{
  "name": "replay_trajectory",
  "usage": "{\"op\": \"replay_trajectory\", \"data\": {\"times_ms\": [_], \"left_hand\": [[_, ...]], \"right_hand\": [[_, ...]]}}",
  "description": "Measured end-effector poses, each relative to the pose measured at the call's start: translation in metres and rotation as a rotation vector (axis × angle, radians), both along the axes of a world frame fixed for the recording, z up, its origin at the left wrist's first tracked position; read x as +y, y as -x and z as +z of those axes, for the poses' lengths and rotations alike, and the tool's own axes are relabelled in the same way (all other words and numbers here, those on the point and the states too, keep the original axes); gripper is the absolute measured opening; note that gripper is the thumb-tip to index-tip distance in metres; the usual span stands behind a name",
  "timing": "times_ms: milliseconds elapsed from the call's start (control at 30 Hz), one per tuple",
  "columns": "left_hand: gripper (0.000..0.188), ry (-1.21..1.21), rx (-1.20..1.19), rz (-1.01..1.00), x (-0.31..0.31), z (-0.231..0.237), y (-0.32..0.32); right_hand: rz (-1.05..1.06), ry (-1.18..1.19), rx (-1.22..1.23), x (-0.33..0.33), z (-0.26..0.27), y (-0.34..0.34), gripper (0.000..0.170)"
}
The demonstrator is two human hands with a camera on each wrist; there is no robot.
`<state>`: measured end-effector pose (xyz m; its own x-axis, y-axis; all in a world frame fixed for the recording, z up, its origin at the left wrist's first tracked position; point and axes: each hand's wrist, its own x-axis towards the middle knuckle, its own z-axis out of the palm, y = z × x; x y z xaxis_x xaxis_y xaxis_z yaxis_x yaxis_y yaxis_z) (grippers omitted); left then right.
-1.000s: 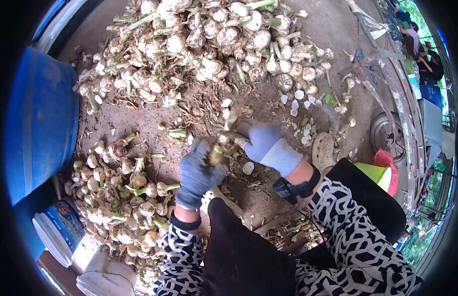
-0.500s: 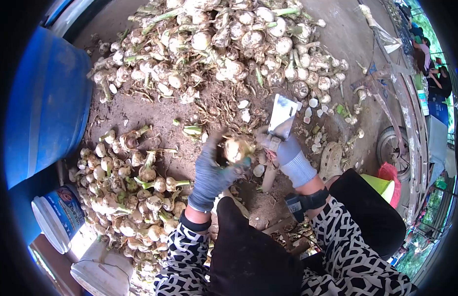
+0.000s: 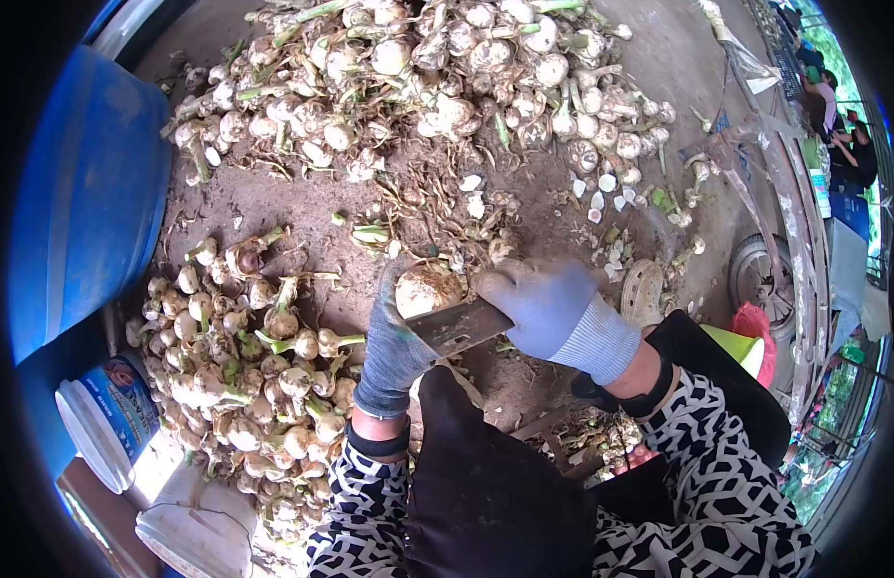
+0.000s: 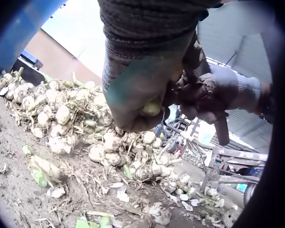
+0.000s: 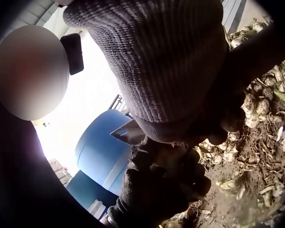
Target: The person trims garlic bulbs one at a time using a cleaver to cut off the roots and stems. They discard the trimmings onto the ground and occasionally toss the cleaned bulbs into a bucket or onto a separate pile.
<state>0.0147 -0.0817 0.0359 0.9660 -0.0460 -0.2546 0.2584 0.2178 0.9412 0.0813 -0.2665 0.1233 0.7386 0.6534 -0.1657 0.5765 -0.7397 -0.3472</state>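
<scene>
"Grey-gloved left hand [image 3: 394,332]?"
"Curled round a whitish, round bulb [image 3: 428,288]."
"Pale-gloved right hand [image 3: 555,306]?"
"Clamped on a flat metal blade [image 3: 463,328], slanting down-left before the bulb; open brown soil [image 3: 274,207] lies beyond, leftward."

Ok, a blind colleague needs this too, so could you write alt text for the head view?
A gloved left hand holds a pale round bulb while the gloved right hand grips a flat blade at the bulb's near edge. On the littered floor, one heap of bulbs lies ahead and another heap to the left, near a blue barrel.
</scene>
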Motion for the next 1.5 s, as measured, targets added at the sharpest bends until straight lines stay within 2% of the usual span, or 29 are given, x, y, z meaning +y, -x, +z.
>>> {"op": "replay_trajectory", "data": {"times_ms": [100,167,233,300,367,400,433,533,567,600,633,667,733,767,833,867,900,967,1033,1067,1100,1133,1233,1300,1333,1367,1400,1433,1500], "left_hand": [[0.088,0.033,0.109,0.023,-0.005,0.018,-0.001],[0.088,0.102,0.076,0.079,-0.008,0.003,0.009],[0.09,-0.162,-0.039,0.08,-0.01,-0.002,0.012],[0.09,-0.167,-0.048,0.075,-0.01,0.005,0.015],[0.089,-0.381,-0.005,-0.059,-0.01,0.016,0.013],[0.08,-0.872,-0.298,-0.109,-0.007,-0.018,0.035],[0.08,-0.874,-0.299,-0.113,-0.007,-0.012,0.033],[0.072,-0.243,-0.396,-0.319,-0.015,0.042,0.022],[0.076,0.15,-0.295,-0.208,-0.021,0.057,0.022],[0.072,0.163,-0.16,-0.075,-0.008,0.059,0.029],[0.068,0.168,-0.035,0.073,0.013,0.058,0.036],[0.063,-0.035,0.016,0.229,0.032,0.054,0.042],[0.052,-0.495,0.005,0.438,0.091,0.03,0.041],[0.063,-1.163,0.174,0.44,0.124,0.035,0.044],[0.072,-2.033,0.151,0.444,0.14,0.058,0.059],[0.076,-1.885,0.059,0.471,0.134,0.063,0.057],[0.072,-1.489,-0.129,0.531,0.112,0.051,0.048],[0.066,-1.2,-0.458,0.203,0.058,0.014,0.022],[0.072,-1.023,-0.347,-0.135,-0.017,-0.02,-0.014],[0.079,-1.054,-0.198,-0.347,-0.05,-0.037,-0.032],[0.084,-1.328,-0.13,-0.507,-0.084,-0.049,-0.043],[0.087,-1.318,-0.075,-0.682,-0.099,-0.067,-0.058],[0.084,-1.264,0.012,-0.782,-0.11,-0.086,-0.079],[0.076,-1.121,0.023,-0.731,-0.103,-0.098,-0.072],[0.073,-0.623,0.03,-0.549,-0.097,-0.108,-0.06],[0.072,-0.131,0.051,-0.354,-0.091,-0.106,-0.047],[0.074,0.051,-0.044,-0.339,-0.086,-0.107,-0.041],[0.076,-0.17,-0.266,-0.254,-0.073,-0.075,-0.033],[0.08,-0.033,-0.179,-0.19,-0.067,-0.088,-0.021]], "right_hand": [[0.072,0.051,-0.01,0.003,0.0,-0.002,0.021],[0.073,0.067,0.029,0.004,-0.002,0.0,0.02],[0.053,0.073,0.023,0.004,-0.006,0.003,0.019],[0.026,0.045,0.028,0.004,-0.01,0.006,0.018],[-0.007,0.02,0.035,0.001,-0.015,0.012,0.018],[-0.041,0.023,0.033,-0.001,-0.02,0.014,0.022],[-0.074,0.024,0.03,-0.004,-0.028,0.016,0.026],[-0.317,0.29,0.334,-0.042,-0.12,0.007,0.028],[-0.408,0.407,0.367,-0.061,-0.148,0.01,0.031],[-0.384,0.4,0.378,-0.063,-0.139,0.012,0.031],[-0.615,0.284,0.529,-0.06,-0.118,0.006,0.029],[-0.884,0.171,0.684,-0.063,-0.105,0.01,0.027],[-0.943,0.136,0.626,-0.082,-0.112,0.02,0.033],[-0.977,0.101,0.574,-0.091,-0.119,0.027,0.038],[-1.018,-0.001,0.543,-0.101,-0.139,0.038,0.043],[-1.024,-0.111,0.498,-0.106,-0.147,0.035,0.048],[-1.014,-0.107,0.487,-0.105,-0.145,0.032,0.048],[-1.167,-0.056,0.54,-0.095,-0.141,0.031,0.05],[-1.147,-0.103,0.538,-0.082,-0.119,0.03,0.047],[-1.135,-0.148,0.543,-0.079,-0.11,0.031,0.045],[-1.132,-0.14,0.53,-0.078,-0.108,0.032,0.045],[-1.146,-0.15,0.575,-0.08,-0.107,0.033,0.039],[-1.146,-0.136,0.617,-0.101,-0.119,0.039,0.029],[-0.825,0.092,0.231,-0.103,-0.11,0.041,0.035],[-0.839,0.087,0.236,-0.101,-0.105,0.037,0.035],[-0.66,0.119,0.208,-0.097,-0.097,0.038,0.03],[-0.474,0.149,0.175,-0.093,-0.089,0.036,0.027],[-0.473,0.143,0.185,-0.082,-0.082,0.035,0.027],[-0.34,0.183,0.128,-0.063,-0.065,0.03,0.025]]}}
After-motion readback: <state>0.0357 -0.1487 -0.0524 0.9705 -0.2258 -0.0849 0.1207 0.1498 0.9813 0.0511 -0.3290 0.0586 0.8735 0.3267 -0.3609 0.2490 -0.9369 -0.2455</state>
